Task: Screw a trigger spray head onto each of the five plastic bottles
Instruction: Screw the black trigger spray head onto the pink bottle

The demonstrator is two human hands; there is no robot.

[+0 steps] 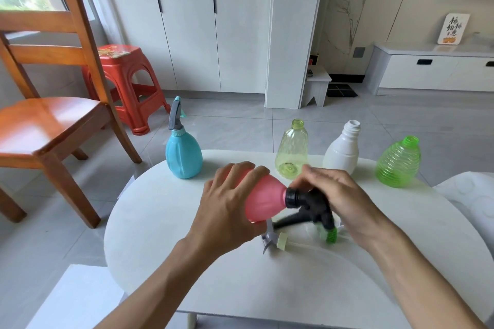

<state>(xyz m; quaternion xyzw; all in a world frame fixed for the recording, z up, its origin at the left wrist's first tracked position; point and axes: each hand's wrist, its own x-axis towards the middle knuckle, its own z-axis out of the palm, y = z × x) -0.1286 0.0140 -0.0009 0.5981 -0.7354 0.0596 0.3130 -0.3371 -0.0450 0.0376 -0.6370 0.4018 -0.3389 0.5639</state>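
Holding the pink bottle (263, 200) on its side above the white desk (149, 222), I have my left hand (227, 205) wrapped round its frosted, rounded body, fingers curled over the top. Its neck points right into the ribbed black collar of a black trigger spray head (307, 204), and my right hand (339, 195) is closed over the top of that head, its lever hanging down toward the desk. I count five bottles in all: the pink one in my grip, and four standing upright along the far edge. From left to right they are a blue bottle (184, 153) that already carries a grey and teal spray head, a clear yellow-green bottle (292, 151), a white bottle (342, 151) and a ribbed bright green bottle (398, 161), the last three with bare open necks. Under my hands lie loose spray heads (278, 240), partly hidden; I cannot count them for certain.
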